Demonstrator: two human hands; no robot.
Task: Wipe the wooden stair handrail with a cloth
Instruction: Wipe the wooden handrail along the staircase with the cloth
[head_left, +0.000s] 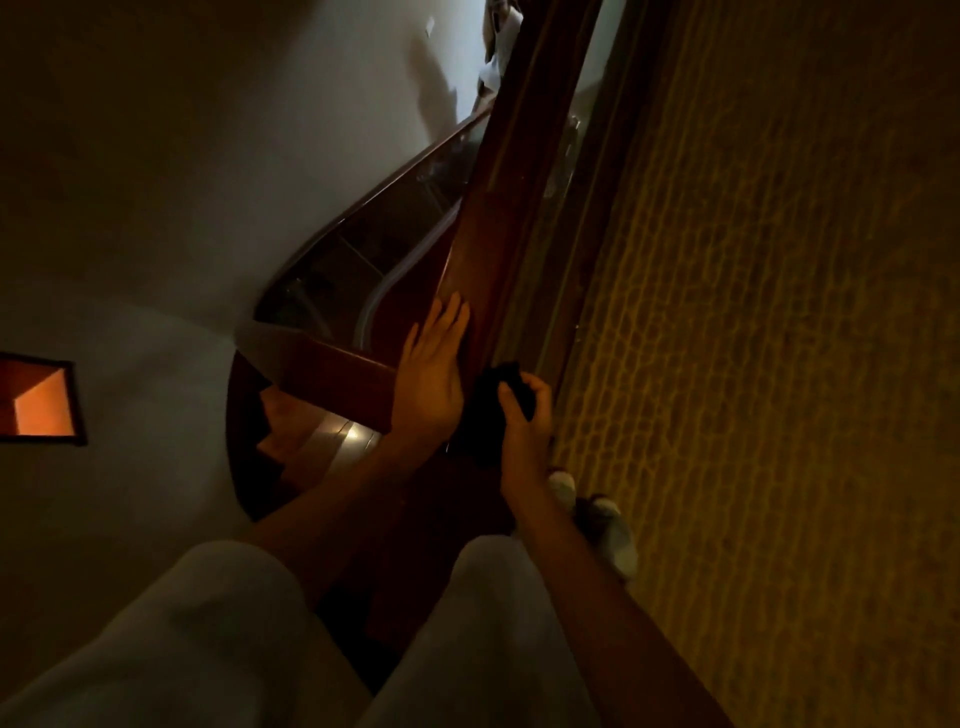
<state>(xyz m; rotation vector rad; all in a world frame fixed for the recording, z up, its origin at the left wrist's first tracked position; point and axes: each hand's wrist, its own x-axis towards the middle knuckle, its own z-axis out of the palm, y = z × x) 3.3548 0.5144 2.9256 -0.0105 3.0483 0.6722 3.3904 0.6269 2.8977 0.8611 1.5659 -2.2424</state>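
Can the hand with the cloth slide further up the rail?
Probably yes. The right hand grips the cloth on the handrail, and the wood ahead looks bare on that side. The left hand lies flat beside it, covering only the other side.

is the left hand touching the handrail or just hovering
Touching. The head view shows the left hand lying flat on the handrail, straight fingers against the wood with no gap.

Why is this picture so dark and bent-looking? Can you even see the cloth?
Head view: dim, warm light, and the wide lens stretches the picture's edges. The dark cloth, gripped by the right hand, nearly melts into shadow beside the left hand, which lies flat on the handrail. One bright glare spot sits on a stair tread below.
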